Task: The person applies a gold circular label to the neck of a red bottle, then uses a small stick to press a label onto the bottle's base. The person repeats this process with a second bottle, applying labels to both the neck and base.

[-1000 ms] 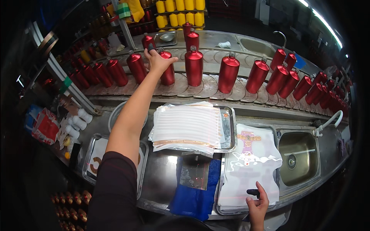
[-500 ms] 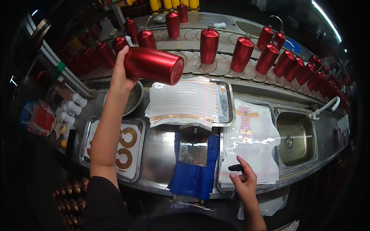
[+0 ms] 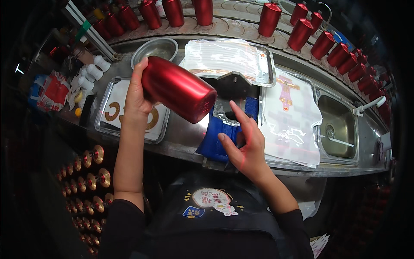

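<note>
Both forearms are bare below the left hand (image 3: 137, 98) and right hand (image 3: 242, 146). Black sleeves start near the elbows. Between them, a dark apron (image 3: 211, 216) bears small colourful printed patches.

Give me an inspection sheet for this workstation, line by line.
Surface: steel counter with a sink at the right.
Job's things: red metal bottle, held tilted over the counter; blue cloth at the front edge.
Clutter: round steel bowl; tray of striped sheets; tray with gold letter shapes; clear printed film sheets; small white bottles.
Hands: left hand grips the bottle; right hand open above the cloth.
Cables: nothing seen.
Surroundings: row of red bottles on a curved conveyor behind; gold caps on a rack below.
</note>
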The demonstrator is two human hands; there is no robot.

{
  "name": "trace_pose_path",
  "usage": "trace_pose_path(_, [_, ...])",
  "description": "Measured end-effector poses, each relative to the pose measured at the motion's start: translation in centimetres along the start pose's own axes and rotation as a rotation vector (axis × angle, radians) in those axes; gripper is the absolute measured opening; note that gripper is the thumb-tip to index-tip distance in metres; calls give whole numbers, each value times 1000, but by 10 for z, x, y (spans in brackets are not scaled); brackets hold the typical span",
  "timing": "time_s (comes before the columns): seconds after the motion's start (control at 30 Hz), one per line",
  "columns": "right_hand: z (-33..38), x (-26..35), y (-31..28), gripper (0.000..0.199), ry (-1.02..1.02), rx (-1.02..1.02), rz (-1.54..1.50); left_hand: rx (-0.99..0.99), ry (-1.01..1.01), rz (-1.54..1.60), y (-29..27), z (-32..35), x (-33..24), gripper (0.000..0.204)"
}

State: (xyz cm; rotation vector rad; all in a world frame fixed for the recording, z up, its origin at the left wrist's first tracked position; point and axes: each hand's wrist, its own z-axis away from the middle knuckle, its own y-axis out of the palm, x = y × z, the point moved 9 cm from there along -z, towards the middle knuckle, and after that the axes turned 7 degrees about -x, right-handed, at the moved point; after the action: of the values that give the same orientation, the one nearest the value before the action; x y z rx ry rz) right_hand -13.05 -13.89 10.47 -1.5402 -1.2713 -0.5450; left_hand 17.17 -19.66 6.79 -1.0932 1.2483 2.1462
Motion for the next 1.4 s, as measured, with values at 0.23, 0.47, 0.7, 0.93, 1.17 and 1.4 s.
trace_pose_path(0.23, [-12,0,34,74,46,124,60,-123,716,-875,39,62,-28,64])
trace_pose_path(0.47, [-24,-14,73,84,-28,105,11,-18,881,-1107,63,117,29,79])
trace_pose_path(0.7, [-21,-35,82,88,221,193,11,-32,500,-361,-16,87,22,65])
trace_pose_path(0.93, [-8,-51,71,91,447,274,-60,-556,641,-1698,-186,-53,-36,51])
trace_pose_path(1.17, [-3,-65,58,92,464,181,-95,-687,384,-1849,-245,-109,-79,72])
trace_pose_path(1.4, [-3,-62,51,89,458,193,-60,-572,450,-1785,-255,-134,-82,60])
